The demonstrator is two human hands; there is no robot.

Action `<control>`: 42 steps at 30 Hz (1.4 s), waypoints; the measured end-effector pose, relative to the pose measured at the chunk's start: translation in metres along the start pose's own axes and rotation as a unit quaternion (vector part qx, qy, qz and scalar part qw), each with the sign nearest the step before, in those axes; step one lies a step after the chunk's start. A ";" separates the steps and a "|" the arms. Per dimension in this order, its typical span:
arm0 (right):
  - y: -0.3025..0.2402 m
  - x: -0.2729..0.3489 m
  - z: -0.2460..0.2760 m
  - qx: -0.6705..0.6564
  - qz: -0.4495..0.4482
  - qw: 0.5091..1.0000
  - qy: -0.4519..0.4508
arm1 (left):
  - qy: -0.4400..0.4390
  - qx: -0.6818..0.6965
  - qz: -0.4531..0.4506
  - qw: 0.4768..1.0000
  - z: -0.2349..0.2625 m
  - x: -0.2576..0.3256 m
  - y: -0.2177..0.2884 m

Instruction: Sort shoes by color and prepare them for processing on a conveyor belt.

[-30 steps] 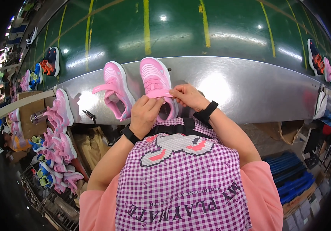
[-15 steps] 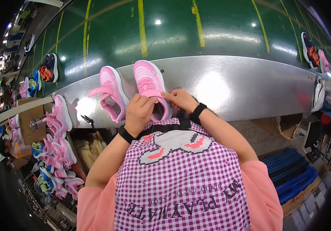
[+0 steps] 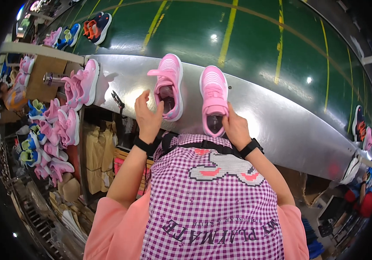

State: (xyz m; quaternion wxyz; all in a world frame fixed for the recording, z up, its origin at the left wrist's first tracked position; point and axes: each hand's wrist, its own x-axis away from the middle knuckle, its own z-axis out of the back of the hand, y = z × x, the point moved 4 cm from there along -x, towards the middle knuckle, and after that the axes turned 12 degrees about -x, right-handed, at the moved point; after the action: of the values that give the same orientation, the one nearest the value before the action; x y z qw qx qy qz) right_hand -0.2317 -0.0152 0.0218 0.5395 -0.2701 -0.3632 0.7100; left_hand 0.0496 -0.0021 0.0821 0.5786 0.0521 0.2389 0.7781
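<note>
**Holding one pink shoe while the other waits by your left hand**

Looking down, you have two pink shoes standing side by side on the shiny metal counter [image 3: 281, 121], right in front of your checked apron [image 3: 212, 195].

Your right hand [image 3: 234, 128] is on the right pink shoe [image 3: 214, 97]. Your fingers are curled around its heel end, the end nearest to you, so this hand has hold of the shoe. The shoe's long way runs straight away from you, heel by your hand and toe pointing to the green floor [image 3: 246, 39]. Its strap looks pressed down flat.

Your left hand [image 3: 149, 117] holds nothing. Its fingers are loosely open and raised, just beside the left pink shoe [image 3: 168, 86], at its heel end and a little to its left. You cannot tell for sure if a fingertip touches the shoe. This shoe also points away from you, but it leans a bit to the right, and its strap flap sticks out to the left, toward your open hand.

So the left shoe lies up and to the right of your left fingers, and that hand is much the nearer one to it.

More pink shoes [image 3: 80, 84] sit further along the counter on your left, well apart from both hands.
</note>
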 end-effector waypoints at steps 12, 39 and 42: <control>0.060 -0.008 0.102 0.174 -0.142 0.974 -0.017 | -0.070 0.024 -0.006 0.997 -0.053 0.023 0.008; -0.071 -0.076 -0.038 -0.125 0.012 0.989 -0.077 | -0.025 0.121 -0.298 0.946 -0.039 -0.020 0.021; -0.047 -0.081 -0.042 -0.206 -0.084 0.971 -0.082 | -0.043 0.085 -0.375 0.922 -0.034 -0.033 0.029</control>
State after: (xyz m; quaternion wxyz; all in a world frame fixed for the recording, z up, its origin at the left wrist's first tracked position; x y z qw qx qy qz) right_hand -0.1506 -0.0769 0.0345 0.4978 -0.2850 -0.5663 0.5918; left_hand 0.0224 -0.0491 0.0713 0.8313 0.0409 0.2810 0.4778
